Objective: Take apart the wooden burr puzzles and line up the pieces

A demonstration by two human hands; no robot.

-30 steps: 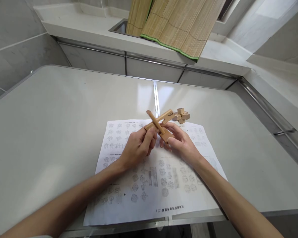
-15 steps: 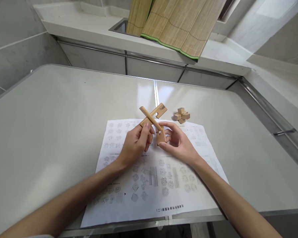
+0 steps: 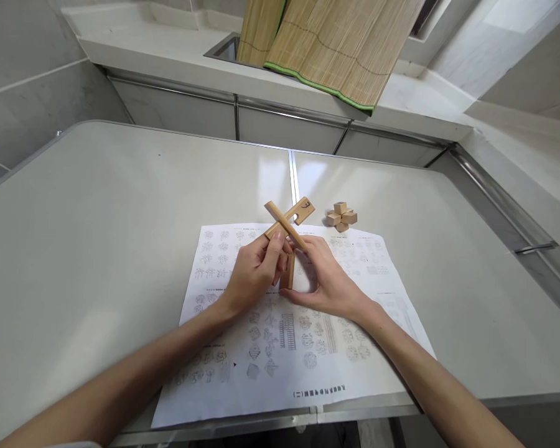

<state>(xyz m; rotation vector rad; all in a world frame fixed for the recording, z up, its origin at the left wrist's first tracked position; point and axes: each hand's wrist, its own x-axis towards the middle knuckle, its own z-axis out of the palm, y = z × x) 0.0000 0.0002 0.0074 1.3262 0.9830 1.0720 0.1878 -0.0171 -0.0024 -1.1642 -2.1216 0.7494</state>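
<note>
My left hand (image 3: 262, 264) pinches two crossed wooden puzzle pieces above the printed sheet. One is a notched piece (image 3: 304, 210) with a dark mark near its far end. Across it lies a slimmer wooden stick (image 3: 278, 214), slanting down to the right toward my right fingers. My right hand (image 3: 325, 277) is curled, with thumb and fingers on another wooden puzzle piece (image 3: 287, 277) that stands steeply below the crossing. Part of that piece is hidden behind my left fingers. Whether the pieces interlock I cannot tell.
A wooden burr puzzle (image 3: 341, 217) sits assembled on the pale table (image 3: 121, 205), beyond the paper. The large printed sheet (image 3: 242, 398) with puzzle diagrams lies under my hands. Behind the table a bamboo mat (image 3: 336, 50) hangs over a counter (image 3: 168, 62).
My right hand has turned its puzzle piece, which now shows a narrow side instead of its notched face, and brought it left, closer to my left fingers. The crossed pieces have barely shifted.
</note>
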